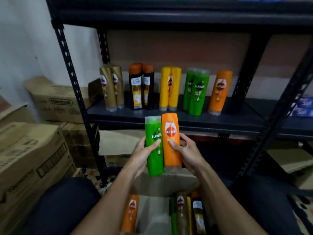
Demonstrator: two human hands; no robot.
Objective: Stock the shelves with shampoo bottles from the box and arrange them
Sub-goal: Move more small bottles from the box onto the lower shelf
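My left hand (pixel 144 152) grips a green shampoo bottle (pixel 154 146) and my right hand (pixel 187 150) grips an orange shampoo bottle (pixel 171 139). Both bottles stand cap-down, side by side and touching, just below the front edge of the dark shelf (pixel 135 114). On that shelf stand gold bottles (pixel 111 89), black bottles with orange caps (pixel 141 87), yellow bottles (pixel 170 89), green bottles (pixel 196 92) and a single orange bottle (pixel 219 92). The open cardboard box (pixel 152 216) between my knees holds several more bottles, one orange (pixel 130 212).
Stacked cardboard cartons (pixel 33 150) fill the left side beside the black shelf upright (pixel 74 82). Blue packs (pixel 303 106) lie on the shelf at far right. Another shelf board runs overhead (pixel 169 16). Flattened cardboard lies under the lower shelf (pixel 288 160).
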